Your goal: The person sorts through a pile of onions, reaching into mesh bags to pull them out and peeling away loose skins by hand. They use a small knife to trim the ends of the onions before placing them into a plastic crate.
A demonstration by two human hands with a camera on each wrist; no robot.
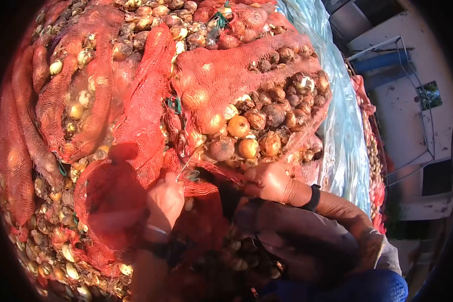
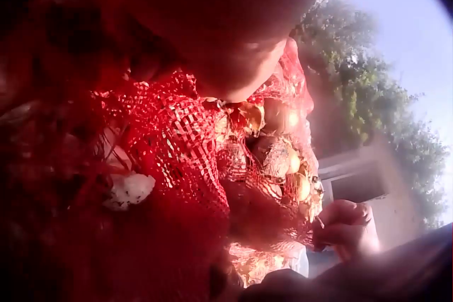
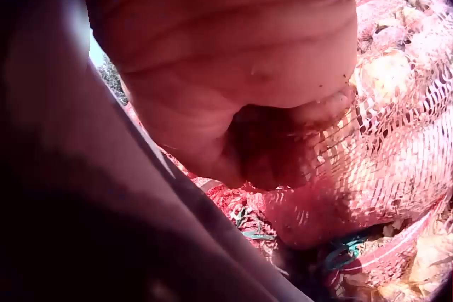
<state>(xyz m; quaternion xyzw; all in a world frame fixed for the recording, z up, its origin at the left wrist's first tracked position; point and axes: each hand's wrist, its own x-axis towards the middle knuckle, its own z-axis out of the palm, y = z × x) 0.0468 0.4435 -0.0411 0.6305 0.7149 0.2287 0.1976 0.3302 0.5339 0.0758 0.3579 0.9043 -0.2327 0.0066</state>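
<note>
A red mesh onion sack [image 1: 206, 75] lies in front of me, its side spread to show brown and yellow onions [image 1: 248, 148]. My right hand [image 1: 271, 182] grips the near edge of its netting with curled fingers. In the right wrist view, the palm curls over the red mesh [image 3: 396, 153]. To the left, my left hand [image 1: 166, 201] pinches a thin, pale, needle-like piece [image 1: 187, 162] that points up at the sack edge. Gathered red netting [image 1: 201, 190] stretches between the two hands. Green twine [image 1: 174, 104] shows on the sack above the left hand.
More red mesh sacks [image 1: 75, 110] and loose onions [image 1: 60, 216] surround the hands on the left and behind. Pale blue plastic sheeting [image 1: 332, 116] runs along the pile's right edge. Beyond it, lower down, are a white wall [image 1: 392, 95] and a metal frame [image 1: 428, 121].
</note>
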